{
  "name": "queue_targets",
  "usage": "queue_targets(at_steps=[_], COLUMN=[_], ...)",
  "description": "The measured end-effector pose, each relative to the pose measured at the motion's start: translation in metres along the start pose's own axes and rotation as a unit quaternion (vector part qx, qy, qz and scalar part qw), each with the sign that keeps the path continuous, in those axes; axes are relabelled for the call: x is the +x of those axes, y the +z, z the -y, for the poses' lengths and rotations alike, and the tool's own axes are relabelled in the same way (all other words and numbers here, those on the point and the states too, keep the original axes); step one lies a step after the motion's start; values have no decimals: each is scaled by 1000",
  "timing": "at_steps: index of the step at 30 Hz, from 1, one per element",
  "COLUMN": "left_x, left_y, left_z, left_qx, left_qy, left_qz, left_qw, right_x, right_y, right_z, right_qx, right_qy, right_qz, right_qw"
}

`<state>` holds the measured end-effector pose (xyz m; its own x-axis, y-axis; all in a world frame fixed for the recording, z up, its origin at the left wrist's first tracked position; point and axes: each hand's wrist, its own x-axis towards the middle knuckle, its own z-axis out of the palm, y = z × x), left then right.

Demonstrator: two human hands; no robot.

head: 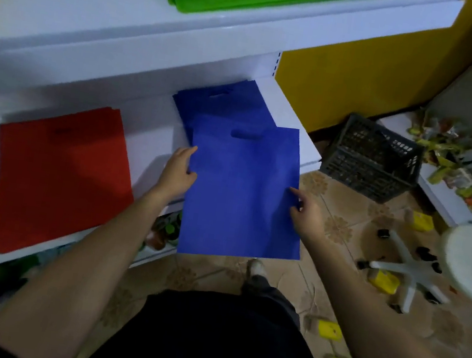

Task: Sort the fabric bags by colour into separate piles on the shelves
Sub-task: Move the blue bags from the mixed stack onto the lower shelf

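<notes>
Shelf (152,118): white, over tiled floor.
Bag (242,192): flat blue fabric, 1 cut-out handle, between both hands.
Left hand (176,170): grips its left edge.
Right hand (306,210): pinches its right edge.
Blue pile (223,107): just beyond the grip.
Red pile (59,172): left of it.

My one head cam looks fwd & down. Close above left hand (176,170) and right hand (308,212), shelf (148,131) just beyond.

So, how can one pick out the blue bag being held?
On the white lower shelf, right of the red pile, lies a blue pile. The held bag is the single blue one nearer, pinched between left hand and right hand.
</notes>
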<state>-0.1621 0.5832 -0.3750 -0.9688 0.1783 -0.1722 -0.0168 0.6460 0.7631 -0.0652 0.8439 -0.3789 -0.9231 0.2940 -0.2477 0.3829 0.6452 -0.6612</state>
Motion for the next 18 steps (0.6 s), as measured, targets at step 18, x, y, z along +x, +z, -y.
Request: queue_targets(at_steps=[18], left_x=[115], left_y=[28], left_z=[-6], left_qx=[-23], left_qy=[-135], left_qz=[-159], left_qw=[978], right_x=[224], right_y=[-7], right_z=[32], right_qx=[-69], right_qy=[-142], right_qz=[158], right_qw=[975])
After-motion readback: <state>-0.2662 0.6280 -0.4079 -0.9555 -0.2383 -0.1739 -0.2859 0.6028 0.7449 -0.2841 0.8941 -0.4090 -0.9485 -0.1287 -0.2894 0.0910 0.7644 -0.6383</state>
